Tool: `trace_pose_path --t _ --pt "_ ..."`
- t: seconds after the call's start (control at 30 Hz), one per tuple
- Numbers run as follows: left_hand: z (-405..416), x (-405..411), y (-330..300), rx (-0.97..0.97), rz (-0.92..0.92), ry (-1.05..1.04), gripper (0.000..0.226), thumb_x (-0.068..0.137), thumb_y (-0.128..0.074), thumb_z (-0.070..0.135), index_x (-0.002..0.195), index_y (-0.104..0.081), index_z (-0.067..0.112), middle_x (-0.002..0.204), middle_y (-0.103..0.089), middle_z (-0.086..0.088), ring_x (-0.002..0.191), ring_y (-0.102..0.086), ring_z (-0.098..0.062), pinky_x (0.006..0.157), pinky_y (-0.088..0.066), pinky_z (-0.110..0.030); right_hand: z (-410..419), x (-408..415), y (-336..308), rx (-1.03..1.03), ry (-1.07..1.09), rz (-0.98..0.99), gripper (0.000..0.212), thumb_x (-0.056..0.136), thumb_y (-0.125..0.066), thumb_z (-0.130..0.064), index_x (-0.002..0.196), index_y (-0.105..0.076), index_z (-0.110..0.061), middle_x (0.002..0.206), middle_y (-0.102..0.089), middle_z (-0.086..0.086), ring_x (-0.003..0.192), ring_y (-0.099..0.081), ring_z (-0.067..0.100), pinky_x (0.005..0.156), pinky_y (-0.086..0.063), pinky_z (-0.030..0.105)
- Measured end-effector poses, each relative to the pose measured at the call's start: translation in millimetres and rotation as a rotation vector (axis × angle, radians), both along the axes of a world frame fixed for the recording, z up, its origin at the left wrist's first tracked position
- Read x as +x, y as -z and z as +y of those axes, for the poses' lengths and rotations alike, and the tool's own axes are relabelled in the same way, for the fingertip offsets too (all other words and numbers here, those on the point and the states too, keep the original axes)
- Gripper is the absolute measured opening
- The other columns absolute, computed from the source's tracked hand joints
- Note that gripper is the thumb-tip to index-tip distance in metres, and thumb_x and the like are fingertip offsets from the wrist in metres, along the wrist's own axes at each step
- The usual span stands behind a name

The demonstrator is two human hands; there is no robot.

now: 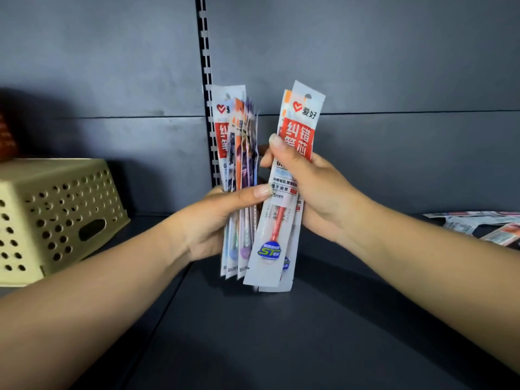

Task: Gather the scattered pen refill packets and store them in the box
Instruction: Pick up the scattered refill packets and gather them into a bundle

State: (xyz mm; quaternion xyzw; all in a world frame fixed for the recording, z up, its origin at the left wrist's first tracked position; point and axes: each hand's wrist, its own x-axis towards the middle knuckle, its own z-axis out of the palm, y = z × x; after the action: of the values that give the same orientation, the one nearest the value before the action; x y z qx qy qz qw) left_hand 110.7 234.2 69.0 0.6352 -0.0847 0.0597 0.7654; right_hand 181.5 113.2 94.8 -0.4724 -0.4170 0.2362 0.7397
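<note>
The left hand [213, 220] grips a fanned bundle of refill packets [239, 170] upright; just right of it, the right hand [306, 187] pinches two red-labelled packets [284, 192]. To merge them well, square the edges and slide the pair flush against the bundle. More loose packets [478, 226] lie on the shelf [281, 333] well right of the right hand; the perforated box [56, 215] sits left of the left hand.
</note>
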Motion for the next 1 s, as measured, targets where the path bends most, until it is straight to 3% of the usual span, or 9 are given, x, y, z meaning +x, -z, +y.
trace_pose_path --t 0.1,0.2,0.27,0.47,0.53,0.63,0.7,0.87,1.0 --pt "-4 -3 -2 0.002 -0.003 0.040 0.061 0.025 -0.092 0.032 0.081 -0.075 0.016 0.080 -0.075 -0.008 0.072 -0.072 -0.019 0.061 -0.057 -0.030 -1 0 0 -0.023 -0.035 -0.053 0.028 0.077 -0.059 -0.032 0.051 -0.061 -0.020 0.059 -0.068 -0.003 0.056 -0.065 0.011 0.058 -0.057 0.024" --pt "-8 -4 -3 0.098 -0.040 0.008 0.051 0.037 -0.088 0.021 0.085 -0.074 0.014 0.083 -0.075 -0.008 0.076 -0.071 -0.020 0.064 -0.057 -0.030 -1 -1 1 -0.026 0.010 -0.116 0.013 0.083 -0.058 -0.025 0.071 -0.061 -0.022 0.065 -0.070 -0.007 0.063 -0.067 0.006 0.065 -0.057 0.022" --pt "-14 -4 -2 0.134 -0.036 -0.045 0.039 0.044 -0.083 -0.001 0.080 -0.074 0.012 0.077 -0.075 -0.007 0.071 -0.071 -0.018 0.060 -0.056 -0.028 2 -2 3 -0.029 0.066 -0.169 0.004 0.085 -0.057 -0.024 0.089 -0.059 -0.024 0.078 -0.069 -0.010 0.074 -0.067 0.004 0.074 -0.056 0.020" --pt "-32 0 4 0.262 -0.137 -0.209 0.029 0.061 -0.067 -0.004 0.082 -0.066 0.016 0.072 -0.074 0.003 0.073 -0.070 -0.009 0.064 -0.055 -0.021 2 6 5 -0.155 0.089 -0.199 0.062 0.072 -0.059 -0.045 0.125 -0.035 -0.023 0.097 -0.062 -0.007 0.087 -0.063 0.004 0.081 -0.052 0.021" --pt "-28 1 2 0.295 -0.171 -0.268 0.030 0.060 -0.068 -0.003 0.082 -0.065 0.017 0.069 -0.073 0.006 0.071 -0.068 -0.007 0.065 -0.054 -0.019 0 7 -3 -0.148 0.050 -0.237 0.065 0.064 -0.070 -0.042 0.119 -0.044 -0.022 0.096 -0.065 -0.006 0.090 -0.064 0.008 0.086 -0.052 0.028" --pt "-21 2 1 0.349 -0.187 -0.344 0.044 0.049 -0.077 0.001 0.089 -0.066 0.018 0.074 -0.073 0.008 0.077 -0.068 -0.007 0.073 -0.056 -0.022 -6 11 -16 -0.126 0.039 -0.327 0.022 0.068 -0.072 -0.019 0.087 -0.063 -0.020 0.080 -0.071 -0.007 0.081 -0.067 0.009 0.083 -0.054 0.029" --pt "-18 4 3 0.358 -0.167 -0.384 0.049 0.049 -0.080 0.007 0.095 -0.065 0.017 0.081 -0.073 0.007 0.083 -0.069 -0.010 0.080 -0.055 -0.027 -9 13 -22 -0.169 0.095 -0.374 0.011 0.073 -0.071 -0.013 0.081 -0.065 -0.018 0.079 -0.072 -0.005 0.079 -0.068 0.009 0.081 -0.055 0.028" --pt "-14 4 5 0.334 -0.138 -0.411 0.052 0.054 -0.074 0.011 0.105 -0.064 0.012 0.099 -0.073 -0.002 0.095 -0.068 -0.018 0.088 -0.053 -0.035 -9 16 -24 -0.233 0.171 -0.399 0.012 0.074 -0.070 -0.014 0.086 -0.067 -0.014 0.084 -0.073 -0.002 0.084 -0.070 0.014 0.084 -0.055 0.036" --pt "-12 1 5 0.343 -0.080 -0.277 0.049 0.054 -0.075 0.009 0.102 -0.065 0.016 0.094 -0.074 0.000 0.090 -0.069 -0.016 0.080 -0.056 -0.032 -11 18 -20 -0.171 -0.100 -0.214 0.019 0.066 -0.072 -0.006 0.085 -0.065 -0.008 0.077 -0.072 0.002 0.075 -0.069 0.015 0.077 -0.057 0.030"
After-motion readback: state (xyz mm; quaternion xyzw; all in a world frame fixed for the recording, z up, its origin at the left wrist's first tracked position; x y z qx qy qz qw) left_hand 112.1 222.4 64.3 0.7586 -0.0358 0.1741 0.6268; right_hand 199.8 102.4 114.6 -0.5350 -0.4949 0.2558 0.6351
